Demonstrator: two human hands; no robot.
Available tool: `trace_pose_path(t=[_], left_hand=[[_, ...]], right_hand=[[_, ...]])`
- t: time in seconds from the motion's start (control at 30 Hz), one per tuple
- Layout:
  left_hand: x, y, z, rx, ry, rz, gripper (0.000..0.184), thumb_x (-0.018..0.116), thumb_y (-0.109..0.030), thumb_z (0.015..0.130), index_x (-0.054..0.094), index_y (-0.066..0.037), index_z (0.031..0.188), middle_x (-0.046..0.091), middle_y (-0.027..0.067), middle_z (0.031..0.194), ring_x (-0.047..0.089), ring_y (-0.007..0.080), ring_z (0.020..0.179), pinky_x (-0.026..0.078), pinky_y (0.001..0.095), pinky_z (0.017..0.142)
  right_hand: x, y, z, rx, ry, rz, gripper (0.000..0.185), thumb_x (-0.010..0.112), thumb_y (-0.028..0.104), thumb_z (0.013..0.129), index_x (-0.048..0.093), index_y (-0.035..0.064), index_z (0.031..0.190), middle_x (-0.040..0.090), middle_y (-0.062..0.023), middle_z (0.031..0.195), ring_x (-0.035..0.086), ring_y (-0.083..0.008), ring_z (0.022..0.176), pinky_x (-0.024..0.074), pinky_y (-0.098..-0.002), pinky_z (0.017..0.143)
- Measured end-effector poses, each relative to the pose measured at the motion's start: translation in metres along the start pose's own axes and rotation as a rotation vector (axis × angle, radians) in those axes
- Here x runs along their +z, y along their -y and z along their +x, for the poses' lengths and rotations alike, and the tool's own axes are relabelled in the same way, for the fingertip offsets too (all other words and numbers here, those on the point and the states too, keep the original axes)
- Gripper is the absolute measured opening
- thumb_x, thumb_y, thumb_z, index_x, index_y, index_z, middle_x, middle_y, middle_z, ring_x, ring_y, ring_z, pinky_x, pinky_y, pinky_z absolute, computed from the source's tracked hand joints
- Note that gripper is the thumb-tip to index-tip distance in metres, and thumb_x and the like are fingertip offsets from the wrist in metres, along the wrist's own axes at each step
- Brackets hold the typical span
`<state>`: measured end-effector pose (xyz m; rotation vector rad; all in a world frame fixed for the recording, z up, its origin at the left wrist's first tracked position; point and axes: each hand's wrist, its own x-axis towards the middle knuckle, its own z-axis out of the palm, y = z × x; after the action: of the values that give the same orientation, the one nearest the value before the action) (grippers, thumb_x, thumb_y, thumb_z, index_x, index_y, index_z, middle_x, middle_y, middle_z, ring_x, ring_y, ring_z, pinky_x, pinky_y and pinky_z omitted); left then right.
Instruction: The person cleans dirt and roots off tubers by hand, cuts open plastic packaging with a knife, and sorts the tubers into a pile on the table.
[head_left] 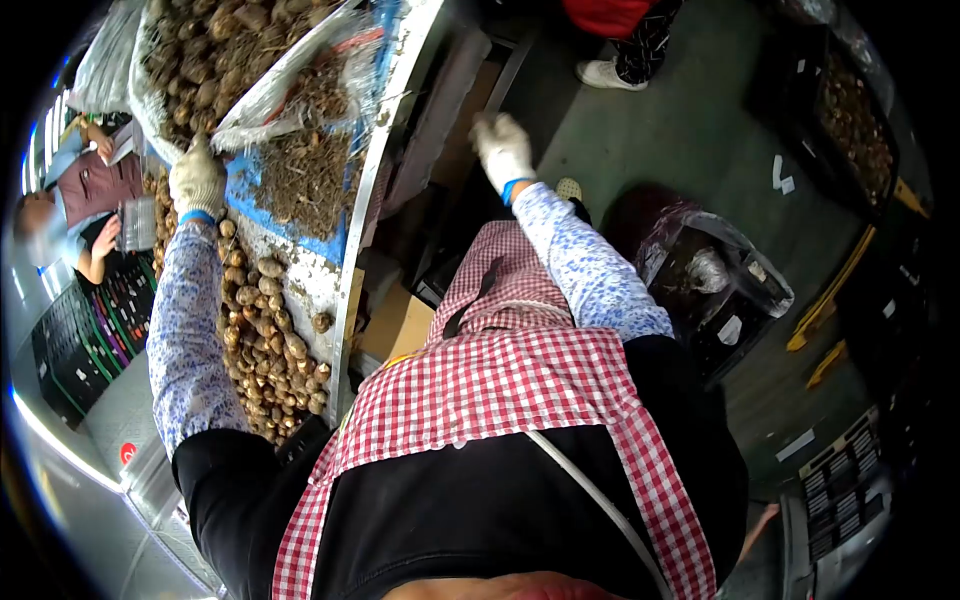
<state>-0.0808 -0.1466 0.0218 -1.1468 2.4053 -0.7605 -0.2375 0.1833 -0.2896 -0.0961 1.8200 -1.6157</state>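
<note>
My left hand (197,182), in a white knitted glove, is closed at the lip of a white plastic sack (145,105). The sack is full of brown, hairy taro-like corms (215,60). Below that hand, cleaner corms (265,340) lie loose on the worktable. Just right of it, dry root trimmings (305,175) are heaped on blue plastic sheeting (240,195). My right hand (503,152), also white-gloved, hangs in the air beyond the table's edge, over the floor. Its fingertips are blurred, and I see nothing held there.
A metal edge (352,260) borders the table. On the floor at right stands a lined bin (735,235). Farther right is a black crate (800,140) of small brown pieces. A co-worker (95,190) is across the table; another person's shoe (610,74) shows at the top.
</note>
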Motion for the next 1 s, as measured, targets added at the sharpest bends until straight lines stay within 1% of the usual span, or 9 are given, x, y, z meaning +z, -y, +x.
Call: trace_pose_path(t=[0.07,0.2,0.23,0.27,0.43,0.7,0.83,0.97,1.0], left_hand=[[-0.008,-0.005,-0.004,0.036,-0.021,-0.019,0.031,0.067,-0.028,0.086,0.058,-0.007,0.108,0.070,0.0212,0.089,0.069,0.0394,0.087,0.055,0.0490,0.071],[-0.007,-0.003,-0.004,0.065,-0.045,-0.018,0.040,0.067,-0.020,0.085,0.056,-0.007,0.121,0.070,0.0220,0.092,0.070,0.0375,0.086,0.057,0.0461,0.071],[-0.010,-0.006,-0.004,0.009,0.005,-0.017,0.041,0.065,-0.015,0.084,0.056,-0.008,0.123,0.069,0.0229,0.094,0.069,0.0392,0.085,0.057,0.0462,0.071],[-0.007,-0.005,-0.005,0.053,-0.050,0.007,0.043,0.064,-0.011,0.081,0.056,-0.009,0.123,0.068,0.0237,0.095,0.069,0.0414,0.083,0.057,0.0467,0.071],[0.007,0.004,-0.003,0.041,-0.096,-0.060,0.047,0.065,-0.005,0.072,0.058,-0.007,0.118,0.067,0.0243,0.093,0.067,0.0409,0.081,0.055,0.0466,0.072],[0.027,0.007,-0.007,0.061,-0.307,0.040,0.037,0.066,-0.006,0.076,0.059,-0.010,0.113,0.065,0.0154,0.084,0.065,0.0384,0.076,0.052,0.0482,0.065],[0.017,0.006,-0.005,0.123,-0.312,-0.044,0.026,0.059,-0.004,0.078,0.059,-0.006,0.104,0.065,0.0162,0.084,0.064,0.0385,0.075,0.051,0.0479,0.064],[0.020,0.010,-0.006,0.148,-0.327,-0.098,0.037,0.064,-0.002,0.069,0.057,-0.007,0.105,0.065,0.0140,0.093,0.063,0.0378,0.084,0.052,0.0448,0.070],[0.016,0.010,-0.005,0.085,-0.195,-0.154,0.035,0.063,-0.002,0.071,0.056,-0.006,0.105,0.065,0.0147,0.093,0.062,0.0383,0.084,0.051,0.0456,0.073]], right_hand=[[0.019,-0.003,-0.024,-0.110,0.094,-0.286,0.034,0.058,0.032,0.091,0.063,0.0026,0.108,0.066,-0.0246,0.100,0.063,-0.0418,0.098,0.0512,-0.0455,0.084],[0.044,0.006,-0.035,0.032,0.401,-0.534,0.033,0.062,0.027,0.086,0.064,0.0015,0.107,0.068,-0.0233,0.097,0.065,-0.0410,0.093,0.0528,-0.0443,0.081],[0.066,-0.035,-0.026,-0.265,0.340,-0.472,0.031,0.062,0.025,0.084,0.067,0.0058,0.108,0.069,-0.0207,0.100,0.065,-0.0395,0.094,0.0531,-0.0460,0.080],[0.081,-0.027,-0.020,-0.143,0.350,-0.503,0.030,0.062,0.025,0.083,0.068,0.0101,0.109,0.069,-0.0184,0.101,0.066,-0.0386,0.093,0.0531,-0.0476,0.078],[0.152,-0.084,0.032,-0.444,0.602,-1.020,0.025,0.057,0.026,0.085,0.073,0.0076,0.092,0.071,-0.0139,0.099,0.068,-0.0332,0.089,0.0546,-0.0455,0.073],[0.170,-0.108,0.061,-0.414,0.653,-1.212,0.022,0.061,0.024,0.084,0.070,0.0070,0.094,0.069,-0.0122,0.095,0.067,-0.0306,0.085,0.0543,-0.0425,0.070],[0.168,-0.108,0.073,-0.404,0.662,-1.284,0.021,0.062,0.023,0.084,0.068,0.0067,0.095,0.068,-0.0113,0.094,0.067,-0.0292,0.083,0.0541,-0.0410,0.069],[0.155,-0.086,0.076,-0.424,0.651,-1.281,0.021,0.064,0.023,0.084,0.067,0.0064,0.096,0.067,-0.0105,0.092,0.066,-0.0279,0.081,0.0540,-0.0395,0.068],[0.148,-0.080,0.072,-0.435,0.652,-1.271,0.021,0.064,0.022,0.084,0.066,0.0063,0.097,0.067,-0.0103,0.092,0.066,-0.0276,0.080,0.0539,-0.0391,0.068]])
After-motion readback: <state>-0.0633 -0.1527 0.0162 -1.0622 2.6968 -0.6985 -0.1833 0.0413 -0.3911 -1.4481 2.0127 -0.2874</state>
